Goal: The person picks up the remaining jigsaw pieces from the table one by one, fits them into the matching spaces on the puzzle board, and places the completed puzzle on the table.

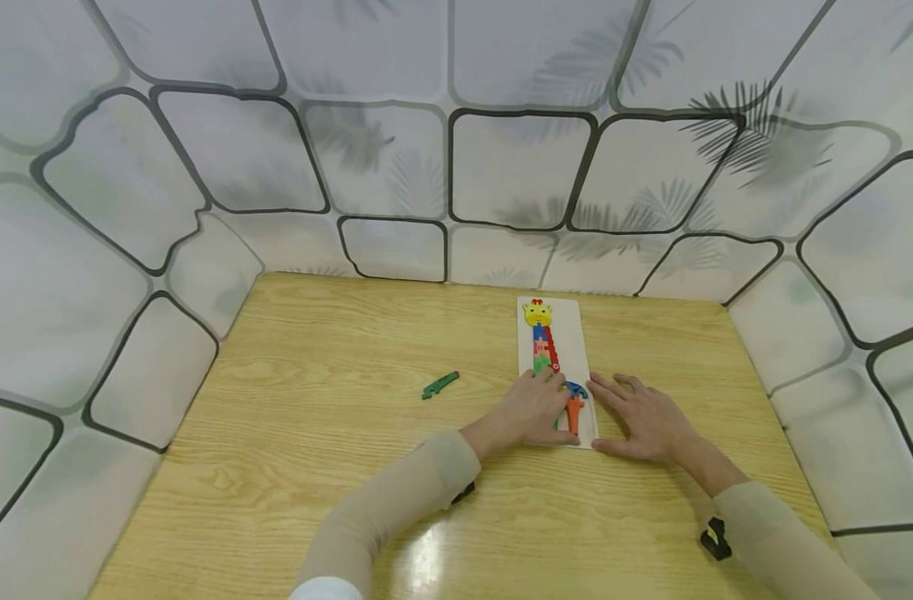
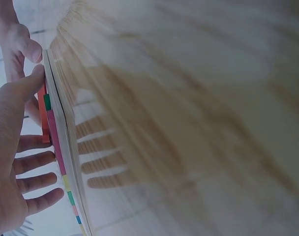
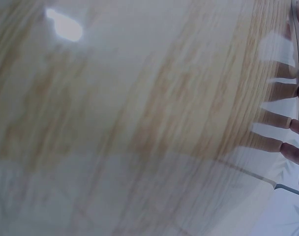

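Observation:
A white puzzle board (image 1: 569,333) lies on the table, bearing a giraffe made of coloured pieces, with a yellow head (image 1: 538,313) at the far end. My left hand (image 1: 533,408) lies over the lower part of the giraffe with its fingers spread and hides some pieces. Beside its fingertips are a blue piece (image 1: 576,389) and an orange piece (image 1: 574,414). In the left wrist view the thumb touches the raised orange piece (image 2: 43,113). To the right, my right hand (image 1: 644,423) rests with loosely straight fingers, its fingertips right at the board's edge.
A loose dark green puzzle piece (image 1: 441,384) lies on the wooden table (image 1: 313,400), left of the board. Light walls (image 1: 396,158) with a stone pattern surround the table at the back and sides.

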Action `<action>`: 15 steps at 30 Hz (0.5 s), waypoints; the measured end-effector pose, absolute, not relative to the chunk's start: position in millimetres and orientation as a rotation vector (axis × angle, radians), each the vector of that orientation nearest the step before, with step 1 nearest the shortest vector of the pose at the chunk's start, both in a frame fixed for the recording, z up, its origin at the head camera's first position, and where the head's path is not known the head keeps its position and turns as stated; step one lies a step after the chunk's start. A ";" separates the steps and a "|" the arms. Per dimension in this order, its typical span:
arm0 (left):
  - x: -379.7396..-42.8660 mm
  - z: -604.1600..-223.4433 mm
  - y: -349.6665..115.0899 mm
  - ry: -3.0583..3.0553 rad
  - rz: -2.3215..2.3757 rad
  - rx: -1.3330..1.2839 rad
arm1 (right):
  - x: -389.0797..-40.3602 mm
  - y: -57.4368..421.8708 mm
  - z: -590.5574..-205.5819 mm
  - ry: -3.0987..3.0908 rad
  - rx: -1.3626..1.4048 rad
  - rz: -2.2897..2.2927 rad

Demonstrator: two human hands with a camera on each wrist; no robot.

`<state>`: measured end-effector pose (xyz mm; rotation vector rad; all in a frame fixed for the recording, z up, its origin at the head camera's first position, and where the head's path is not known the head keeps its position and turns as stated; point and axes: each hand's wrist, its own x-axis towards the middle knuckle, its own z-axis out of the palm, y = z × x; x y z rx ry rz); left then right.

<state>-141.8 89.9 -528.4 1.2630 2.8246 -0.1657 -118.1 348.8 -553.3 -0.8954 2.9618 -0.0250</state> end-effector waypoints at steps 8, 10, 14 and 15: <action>-140.8 -528.2 91.0 2.826 -0.179 1.265 | -118.6 349.6 -554.0 2.962 -0.887 -0.010; -140.7 -528.3 90.8 2.823 -0.187 1.266 | -118.6 349.7 -554.4 2.959 -0.886 -0.009; -140.6 -528.6 90.1 2.825 -0.210 1.276 | -118.4 349.6 -555.0 2.962 -0.889 -0.018; -140.7 -528.6 89.9 2.826 -0.213 1.279 | -118.4 349.6 -555.1 2.963 -0.891 -0.018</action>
